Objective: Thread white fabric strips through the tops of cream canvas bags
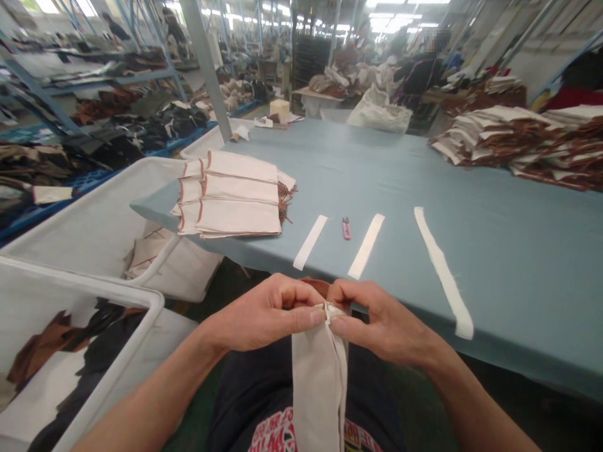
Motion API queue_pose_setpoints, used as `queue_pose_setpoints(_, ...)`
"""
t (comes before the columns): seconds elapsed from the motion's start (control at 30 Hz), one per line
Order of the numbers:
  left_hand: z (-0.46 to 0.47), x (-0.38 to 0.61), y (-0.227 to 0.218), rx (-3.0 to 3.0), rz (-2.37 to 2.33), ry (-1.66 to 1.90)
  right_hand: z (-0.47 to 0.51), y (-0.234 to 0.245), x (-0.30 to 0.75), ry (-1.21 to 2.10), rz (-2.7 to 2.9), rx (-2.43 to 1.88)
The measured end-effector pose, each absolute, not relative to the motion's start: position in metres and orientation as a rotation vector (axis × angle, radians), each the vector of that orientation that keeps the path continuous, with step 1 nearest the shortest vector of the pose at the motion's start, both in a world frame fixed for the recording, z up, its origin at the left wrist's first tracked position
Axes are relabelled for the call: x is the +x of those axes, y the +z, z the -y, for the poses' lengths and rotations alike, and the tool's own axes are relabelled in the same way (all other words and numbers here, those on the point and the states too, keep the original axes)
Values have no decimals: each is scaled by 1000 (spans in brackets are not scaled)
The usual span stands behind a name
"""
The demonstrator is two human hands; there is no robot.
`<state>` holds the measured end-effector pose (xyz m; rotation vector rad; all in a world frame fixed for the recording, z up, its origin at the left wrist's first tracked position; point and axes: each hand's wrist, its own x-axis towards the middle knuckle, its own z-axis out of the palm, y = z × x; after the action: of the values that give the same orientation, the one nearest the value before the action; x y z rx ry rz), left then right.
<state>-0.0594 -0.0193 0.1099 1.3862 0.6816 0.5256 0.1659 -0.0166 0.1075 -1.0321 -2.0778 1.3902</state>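
Observation:
A long off-white fabric piece with a brown part at its top hangs down in front of my body. My left hand pinches its upper edge between thumb and fingers. Close beside it, my right hand grips the same edge, the two thumbs almost touching. A seam or fold runs down the piece below the thumbs. Beyond my hands, on the blue-green table, lie a short white strip, pink thread snips, a cream strip and a longer white strip.
Stacked off-white pieces with brown edges lie at the table's left. Larger heaps of brown and cream pieces cover the far right. White bins holding fabric stand at my left. A person is at the back, near a white sack.

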Motion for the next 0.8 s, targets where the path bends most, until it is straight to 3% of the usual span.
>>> queue_pose_setpoints(0.27, 31, -51, 133, 1569, -870, 490, 12, 116, 164, 1438, 2093, -917)
queue_pose_setpoints(0.8, 24, -42, 126, 1436, -930, 454, 6, 117, 167, 1580, 2052, -1032)
